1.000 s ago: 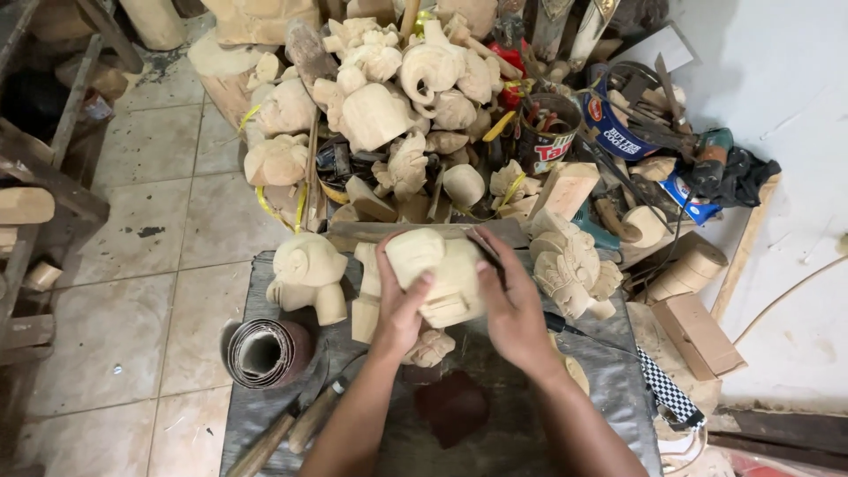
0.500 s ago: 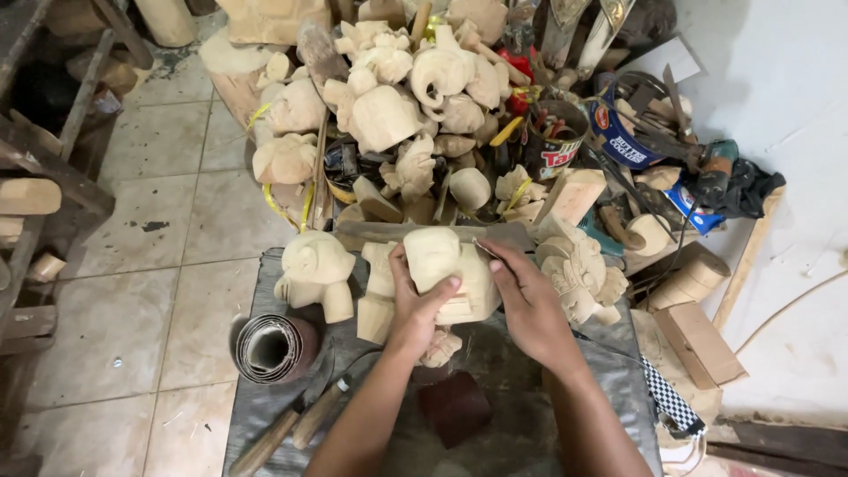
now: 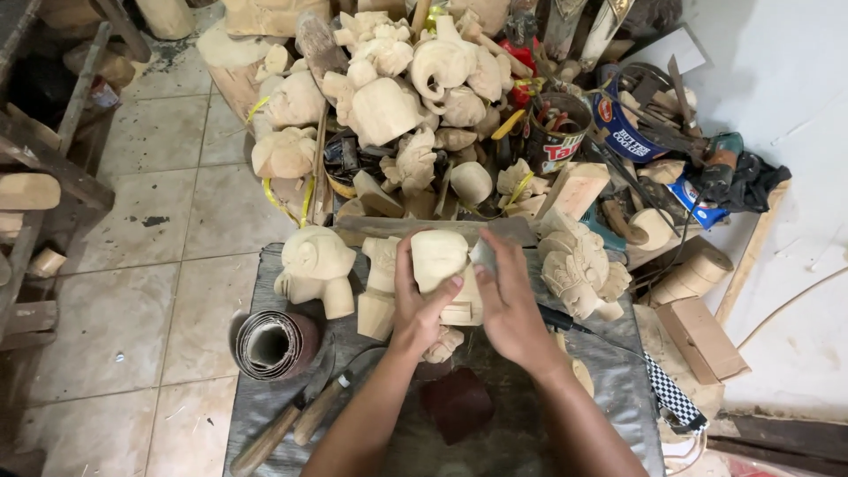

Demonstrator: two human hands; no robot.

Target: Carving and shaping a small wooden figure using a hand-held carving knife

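Observation:
A pale carved wooden figure (image 3: 439,261) is upright over a grey mat (image 3: 265,402). My left hand (image 3: 420,305) grips its left side, thumb across the front. My right hand (image 3: 508,300) presses a small grey piece of sandpaper (image 3: 483,256) against the figure's right side. A carved elephant figure (image 3: 315,265) stands just left, and another pale carving (image 3: 380,287) sits behind my left hand. A carved head with curls (image 3: 579,269) rests to the right.
A roll of sandpaper (image 3: 269,343) and two wooden-handled chisels (image 3: 296,424) lie at the mat's left. A heap of unfinished carvings (image 3: 397,97) fills the floor ahead, with tins, tools and wood blocks (image 3: 698,340) to the right. Tiled floor lies left.
The view has shifted slightly, so the figure and hands sit lower in frame. My right hand has slid a little along the figure's right side with the sandpaper.

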